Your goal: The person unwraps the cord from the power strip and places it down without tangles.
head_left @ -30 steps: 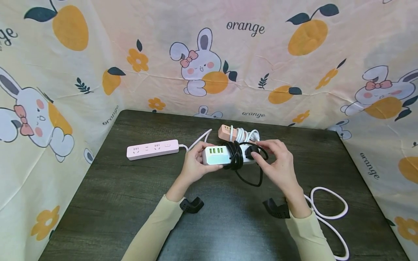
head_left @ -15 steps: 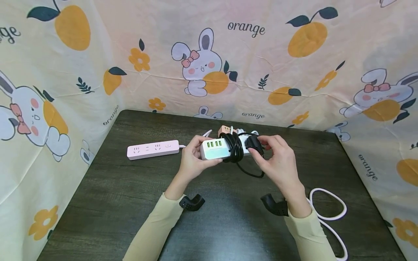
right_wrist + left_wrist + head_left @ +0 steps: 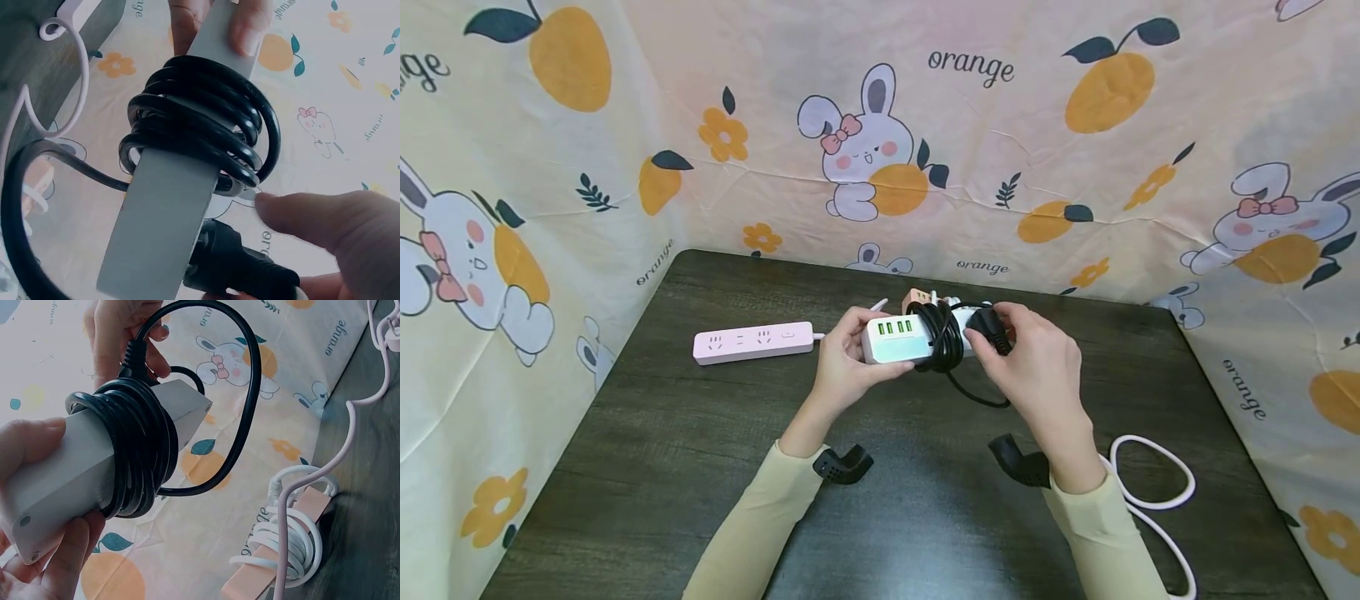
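A white power strip (image 3: pixel 891 343) with a row of green USB ports is held above the table. My left hand (image 3: pixel 842 358) grips its left end, thumb on the near side. A black cord (image 3: pixel 942 337) is wound several times round the strip's middle. My right hand (image 3: pixel 1037 358) holds the cord's black plug (image 3: pixel 988 327) between thumb and fingers at the strip's right part. In the right wrist view, the plug (image 3: pixel 234 259) sits against the socket face; how deep its prongs go is hidden. A loose loop of cord (image 3: pixel 250 394) hangs off the strip.
On the dark table (image 3: pixel 910 517) a pink power strip (image 3: pixel 752 342) lies to the left. Behind the held strip is a peach power strip (image 3: pixel 916 298) wrapped in white cord (image 3: pixel 294 544). A pale cord (image 3: pixel 1172 500) curls at the right. Patterned cloth (image 3: pixel 737 200) surrounds the table.
The white strip has risen slightly and tilted, covering more of the peach strip. My right hand has shifted round the plug, which has moved up and to the right a little.
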Available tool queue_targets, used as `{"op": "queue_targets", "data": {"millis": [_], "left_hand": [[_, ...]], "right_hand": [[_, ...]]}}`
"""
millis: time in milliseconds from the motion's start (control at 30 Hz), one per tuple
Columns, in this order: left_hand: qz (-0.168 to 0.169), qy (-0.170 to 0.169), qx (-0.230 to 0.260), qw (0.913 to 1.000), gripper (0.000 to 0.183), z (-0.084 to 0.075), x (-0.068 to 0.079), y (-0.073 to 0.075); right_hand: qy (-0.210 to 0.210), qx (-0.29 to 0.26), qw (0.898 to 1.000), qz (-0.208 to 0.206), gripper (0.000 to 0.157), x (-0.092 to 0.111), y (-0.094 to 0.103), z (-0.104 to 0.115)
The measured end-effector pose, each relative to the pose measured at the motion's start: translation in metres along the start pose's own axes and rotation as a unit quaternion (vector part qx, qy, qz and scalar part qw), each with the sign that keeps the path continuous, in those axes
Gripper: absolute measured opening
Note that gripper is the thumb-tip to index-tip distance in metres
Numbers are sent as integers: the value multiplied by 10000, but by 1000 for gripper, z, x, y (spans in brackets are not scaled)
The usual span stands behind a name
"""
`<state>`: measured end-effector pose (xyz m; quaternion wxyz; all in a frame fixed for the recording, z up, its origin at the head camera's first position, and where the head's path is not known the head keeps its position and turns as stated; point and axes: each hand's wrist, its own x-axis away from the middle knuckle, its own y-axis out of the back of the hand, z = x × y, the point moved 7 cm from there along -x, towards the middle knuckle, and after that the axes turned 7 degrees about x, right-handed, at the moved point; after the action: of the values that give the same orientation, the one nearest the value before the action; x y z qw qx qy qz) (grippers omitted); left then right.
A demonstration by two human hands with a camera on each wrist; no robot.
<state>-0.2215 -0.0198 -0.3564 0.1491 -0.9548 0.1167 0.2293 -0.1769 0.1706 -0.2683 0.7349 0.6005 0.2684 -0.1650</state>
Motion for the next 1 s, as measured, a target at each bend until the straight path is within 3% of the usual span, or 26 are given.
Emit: {"op": "queue_targets", "data": {"millis": [200, 433, 700, 1000], "left_hand": [[-53, 22, 7, 10000, 56, 1, -2, 0], [-162, 126, 7, 9998, 54, 0, -2, 0], [-218, 180, 40, 9996, 55, 0, -2, -1], [-162, 267, 42, 9995, 55, 2, -2, -3]], "right_hand": [[-251, 196, 9965, 773, 47, -7, -7, 2], [-456, -228, 9879, 1464, 49, -11, -17, -3], [-394, -481, 9871, 1477, 44, -14, -20, -4], [-260, -481, 9812, 1851, 40, -17, -25, -5]]}}
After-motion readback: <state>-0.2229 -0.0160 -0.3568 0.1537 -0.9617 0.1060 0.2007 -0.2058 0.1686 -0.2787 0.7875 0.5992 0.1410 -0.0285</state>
